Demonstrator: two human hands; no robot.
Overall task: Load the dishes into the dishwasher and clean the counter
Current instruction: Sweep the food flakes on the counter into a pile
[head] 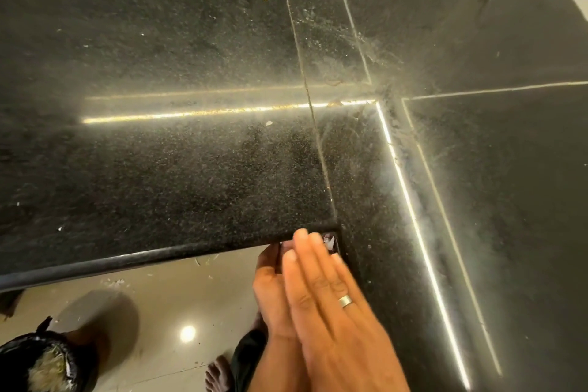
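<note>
- Where the black counter (pixel 191 169) turns its inner corner, the front edge runs left-right.
- Right hand (pixel 321 293): fingers straight, flat, pointing to the corner, holding nothing.
- Left hand (pixel 273 289): cupped beneath the edge; grip cannot tell.

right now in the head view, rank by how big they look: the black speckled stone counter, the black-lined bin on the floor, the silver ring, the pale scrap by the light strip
1. black speckled stone counter
2. black-lined bin, partly cut off by the frame
3. silver ring
4. pale scrap; it looks close to the ring in size and lies farther from the camera, so that order is unsure
</note>
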